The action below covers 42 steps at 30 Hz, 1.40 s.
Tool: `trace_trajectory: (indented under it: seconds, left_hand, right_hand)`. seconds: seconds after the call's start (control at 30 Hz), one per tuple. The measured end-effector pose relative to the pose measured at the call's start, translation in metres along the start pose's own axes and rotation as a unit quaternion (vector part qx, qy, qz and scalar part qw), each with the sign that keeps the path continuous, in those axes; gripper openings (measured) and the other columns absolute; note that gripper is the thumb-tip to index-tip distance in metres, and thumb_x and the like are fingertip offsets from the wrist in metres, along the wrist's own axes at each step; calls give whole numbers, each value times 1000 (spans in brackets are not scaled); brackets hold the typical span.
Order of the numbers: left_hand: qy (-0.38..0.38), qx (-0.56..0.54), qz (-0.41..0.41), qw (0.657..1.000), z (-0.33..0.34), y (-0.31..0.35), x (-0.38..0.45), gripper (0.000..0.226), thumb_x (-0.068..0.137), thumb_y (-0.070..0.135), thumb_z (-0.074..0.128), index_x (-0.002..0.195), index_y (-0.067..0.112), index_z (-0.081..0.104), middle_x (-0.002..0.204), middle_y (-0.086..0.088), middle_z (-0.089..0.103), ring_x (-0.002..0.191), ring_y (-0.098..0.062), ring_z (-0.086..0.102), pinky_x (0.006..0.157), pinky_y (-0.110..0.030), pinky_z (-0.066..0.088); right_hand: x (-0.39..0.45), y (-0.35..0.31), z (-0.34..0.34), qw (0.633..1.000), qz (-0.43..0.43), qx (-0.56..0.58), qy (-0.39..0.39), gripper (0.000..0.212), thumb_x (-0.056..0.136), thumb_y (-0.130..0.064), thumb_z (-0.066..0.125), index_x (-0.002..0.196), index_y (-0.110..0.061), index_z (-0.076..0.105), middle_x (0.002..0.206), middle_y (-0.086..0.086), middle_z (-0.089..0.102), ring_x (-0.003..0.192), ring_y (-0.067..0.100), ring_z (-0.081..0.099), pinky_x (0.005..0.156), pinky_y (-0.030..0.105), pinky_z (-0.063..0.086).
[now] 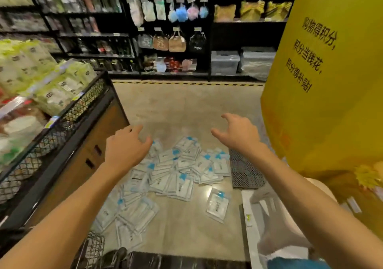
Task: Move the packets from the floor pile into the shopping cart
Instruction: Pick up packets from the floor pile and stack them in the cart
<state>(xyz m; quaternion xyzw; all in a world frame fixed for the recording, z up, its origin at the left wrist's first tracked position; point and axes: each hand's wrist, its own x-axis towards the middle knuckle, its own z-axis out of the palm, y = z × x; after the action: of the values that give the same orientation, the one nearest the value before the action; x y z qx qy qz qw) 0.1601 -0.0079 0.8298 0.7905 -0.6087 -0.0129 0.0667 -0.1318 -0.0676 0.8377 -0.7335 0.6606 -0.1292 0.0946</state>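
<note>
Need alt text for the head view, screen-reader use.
Two bare hands, left hand and right hand, reach out open and empty above a pile of white-and-blue flat plastic packets on the beige shop floor. A black wire-mesh display bin stands left.

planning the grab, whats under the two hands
Both the left hand and right hand hover open above the packet pile on the floor. Packets directly beneath the left hand are covered.
</note>
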Motion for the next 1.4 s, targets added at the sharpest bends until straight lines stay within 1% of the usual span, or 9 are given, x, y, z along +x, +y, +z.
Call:
trace_trajectory:
  seconds: [0.23,0.5,0.63,0.77,0.93,1.0,1.17,1.27,1.4]
  left_hand:
    - [-23,10,7,1000,49,22,47,57,99,52,46,148,23,49,146,-8,55,130,-31,54,101,-47,46]
    - [-111,7,48,993,157,1,158,61,97,52,45,151,23,44,149,-10,51,131,-34,50,103,-52,46]
    - [-160,25,75,984,219,-3,217,67,97,54,42,155,21,38,156,-14,40,139,-35,42,111,-55,37]
    - [-204,40,96,973,288,-5,251,67,101,49,44,160,22,28,165,-13,25,149,-33,29,117,-54,28]
    - [-262,37,101,959,414,-8,269,67,104,47,37,162,23,16,169,-10,13,155,-29,15,123,-52,13]
    - [-268,37,103,957,477,-9,272,68,101,48,31,162,22,17,168,-11,17,154,-30,19,122,-54,16]
    - [-320,82,111,937,647,-13,280,70,105,48,29,163,26,-2,171,-5,2,157,-25,7,125,-49,11]
    - [-333,104,121,929,748,-16,283,69,105,46,28,163,24,-4,171,-6,0,157,-24,5,124,-48,12]
    - [-337,98,129,927,871,-17,283,66,106,38,34,163,19,5,170,-10,9,155,-28,12,122,-48,16]
  right_hand:
    - [44,54,38,998,53,3,-29,76,90,-66,57,151,-23,43,150,4,54,133,33,52,105,53,49]
    - [106,92,122,988,141,-17,-58,85,88,-69,61,154,-22,38,153,5,51,135,34,51,104,52,50]
    - [139,102,165,983,175,-30,-47,85,89,-64,63,155,-17,38,152,6,51,133,35,52,103,49,50]
    - [166,113,221,976,203,-30,-77,83,92,-59,65,157,-16,36,156,7,46,136,36,49,104,49,46]
    - [185,151,340,964,235,-14,-123,84,92,-55,66,157,-13,37,160,12,43,141,37,45,110,51,44]
    - [194,172,402,962,236,-12,-135,84,92,-55,67,158,-12,37,161,14,41,144,37,42,113,52,41]
    - [214,230,562,963,223,-27,-148,81,92,-54,66,156,-14,39,161,12,42,145,36,41,114,52,37]
    - [211,272,659,959,231,-27,-163,81,93,-53,66,157,-16,35,161,11,40,144,36,39,113,55,39]
    - [185,328,782,944,270,0,-188,83,93,-48,69,159,-14,31,160,13,38,142,39,38,109,55,39]
